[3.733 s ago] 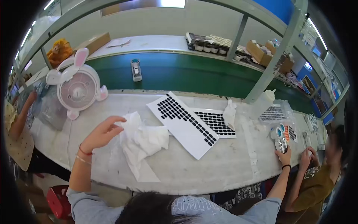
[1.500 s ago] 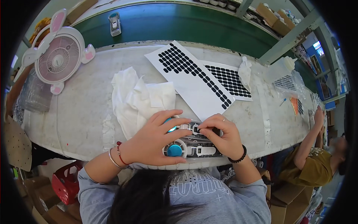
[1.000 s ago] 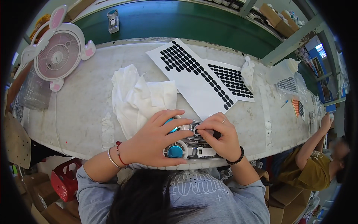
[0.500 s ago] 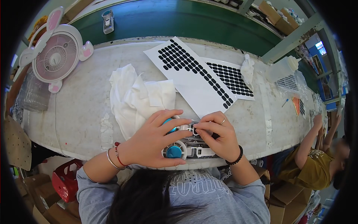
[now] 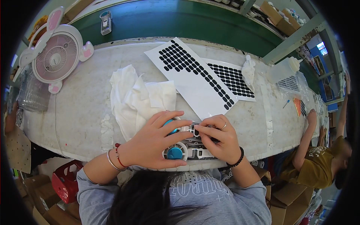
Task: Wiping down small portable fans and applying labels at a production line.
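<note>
Two small devices that look like handheld fans lie side by side at the table's near edge. The near device [image 5: 174, 152] has a white ring around a blue disc and a clear body. Much of the far device [image 5: 173, 128] is covered by my fingers. My left hand [image 5: 155, 140] spans both with spread fingers, thumb at the near ring, holding them down. Over the far device's body, my right hand [image 5: 221, 138] has thumb and index finger pinched together, close to a black oval patch [image 5: 196, 132]. What lies between those fingertips is hidden.
Beyond my hands lie a crumpled white cloth [image 5: 131, 99] and sheets of black oval stickers [image 5: 187, 80]. A rabbit-eared fan [image 5: 56, 60] stands left, a squeeze bottle [image 5: 287, 69] right. Another device [image 5: 106, 24] sits on the green conveyor [image 5: 157, 18]. A co-worker [image 5: 315, 161] is at right.
My right fingers have shifted slightly over the far device, while my left hand stays put. The device on the conveyor has moved a little left. The co-worker's arms have moved.
</note>
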`<state>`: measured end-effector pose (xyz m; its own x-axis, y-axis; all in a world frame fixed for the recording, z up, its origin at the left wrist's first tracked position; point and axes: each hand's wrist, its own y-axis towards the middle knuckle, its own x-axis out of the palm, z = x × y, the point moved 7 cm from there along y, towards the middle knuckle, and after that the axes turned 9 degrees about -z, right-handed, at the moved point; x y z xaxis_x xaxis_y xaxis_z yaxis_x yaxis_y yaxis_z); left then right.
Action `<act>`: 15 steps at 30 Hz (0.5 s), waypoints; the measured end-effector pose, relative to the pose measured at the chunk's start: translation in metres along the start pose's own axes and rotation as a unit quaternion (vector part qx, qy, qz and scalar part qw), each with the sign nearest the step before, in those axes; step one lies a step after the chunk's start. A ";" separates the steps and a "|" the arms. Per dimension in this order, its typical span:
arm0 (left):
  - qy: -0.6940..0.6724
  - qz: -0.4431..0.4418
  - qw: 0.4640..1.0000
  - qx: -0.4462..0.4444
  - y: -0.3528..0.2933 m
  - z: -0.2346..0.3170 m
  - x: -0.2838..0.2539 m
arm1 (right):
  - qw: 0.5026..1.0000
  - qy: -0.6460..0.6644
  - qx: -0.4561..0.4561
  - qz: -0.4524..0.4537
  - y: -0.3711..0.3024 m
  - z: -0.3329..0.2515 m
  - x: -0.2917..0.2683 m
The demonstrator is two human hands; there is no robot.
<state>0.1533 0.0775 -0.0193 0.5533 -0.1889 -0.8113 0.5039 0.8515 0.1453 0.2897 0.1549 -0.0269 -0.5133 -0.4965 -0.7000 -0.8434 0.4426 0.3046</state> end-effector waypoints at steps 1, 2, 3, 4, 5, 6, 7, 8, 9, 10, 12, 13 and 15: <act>0.002 -0.002 1.000 -0.001 0.000 0.000 0.000 | 1.000 -0.004 -0.003 0.001 0.000 -0.001 0.000; 0.002 -0.001 1.000 -0.001 0.000 0.000 0.000 | 1.000 -0.004 -0.003 0.001 0.000 -0.001 0.000; 0.002 -0.001 1.000 -0.001 0.000 0.000 0.000 | 1.000 -0.004 -0.004 -0.001 0.000 -0.001 0.000; 0.001 -0.002 1.000 -0.001 0.000 0.000 0.000 | 1.000 -0.005 -0.005 -0.004 0.000 -0.001 0.000; 0.001 -0.001 1.000 -0.001 0.000 0.000 0.000 | 1.000 -0.005 -0.005 -0.004 0.000 -0.001 0.000; 0.002 -0.002 1.000 -0.001 0.000 0.000 0.000 | 1.000 -0.008 -0.009 -0.003 0.000 -0.002 0.000; 0.002 -0.002 1.000 -0.001 0.000 0.000 -0.001 | 1.000 -0.011 -0.013 -0.002 0.000 -0.003 0.000; 0.002 -0.002 1.000 -0.001 0.000 0.001 -0.001 | 1.000 -0.012 -0.013 -0.002 0.000 -0.003 0.000; 0.001 -0.003 1.000 -0.002 0.000 0.001 -0.001 | 0.999 -0.024 -0.024 0.000 0.000 -0.005 0.000; -0.001 -0.004 1.000 -0.004 0.000 0.001 0.000 | 0.999 -0.035 -0.034 0.001 0.000 -0.006 0.000; 0.002 -0.005 1.000 -0.002 0.001 0.001 0.000 | 0.998 -0.046 -0.042 0.006 0.000 -0.009 0.000; 0.004 -0.006 1.000 -0.002 0.001 0.001 0.000 | 0.997 -0.055 -0.050 0.010 0.000 -0.011 -0.001; 0.005 -0.004 1.000 -0.003 0.000 0.001 0.000 | 0.999 -0.012 -0.037 0.007 -0.002 -0.005 -0.004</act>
<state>0.1538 0.0767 -0.0182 0.5419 -0.1916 -0.8183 0.5042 0.8531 0.1342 0.2928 0.1519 -0.0219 -0.5225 -0.4713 -0.7106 -0.8456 0.3935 0.3608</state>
